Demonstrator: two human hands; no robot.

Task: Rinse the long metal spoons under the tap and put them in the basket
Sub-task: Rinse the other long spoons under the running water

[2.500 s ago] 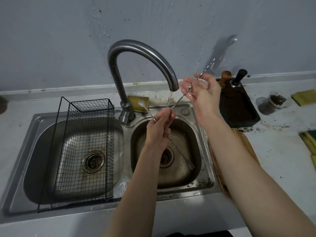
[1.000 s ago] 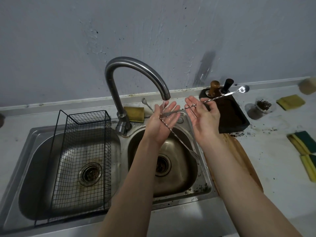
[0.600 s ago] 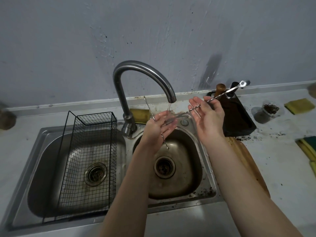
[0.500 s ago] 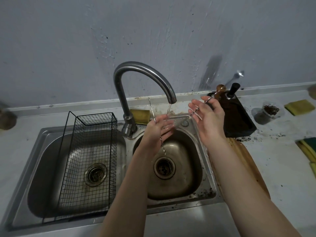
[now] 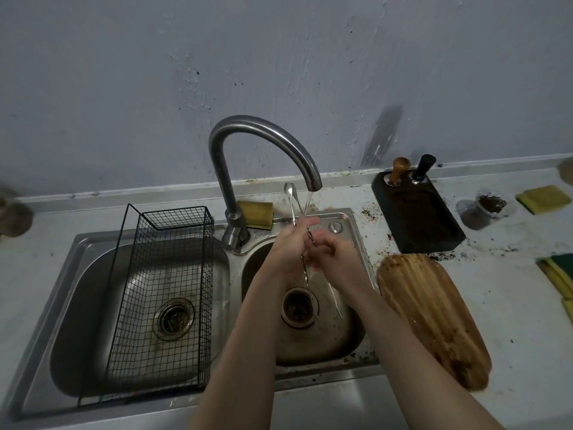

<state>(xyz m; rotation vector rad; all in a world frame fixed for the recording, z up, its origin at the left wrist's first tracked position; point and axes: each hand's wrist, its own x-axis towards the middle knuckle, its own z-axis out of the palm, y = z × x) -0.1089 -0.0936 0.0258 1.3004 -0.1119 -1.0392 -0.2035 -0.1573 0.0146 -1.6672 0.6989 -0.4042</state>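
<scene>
Item: long metal spoons (image 5: 293, 206), held together over the right basin of the sink (image 5: 347, 342), beneath the running tap (image 5: 263, 135). Orientation: long axis near upright, leaning slightly; bowls pointed up and away beside the water stream, thin twisted handles pointed down toward the drain. Grip: the left hand (image 5: 291, 243) is closed around the shafts at mid-length; the right hand (image 5: 328, 252) is curled against them just beside it, though whether it truly clamps them cannot be told. Handling, as judged: light, stiff, narrow, slippery when wet; best taken at mid-shaft, where the twist gives purchase. Destination: wire basket (image 5: 173, 225), stood in the left basin, no spoons seen inside.
</scene>
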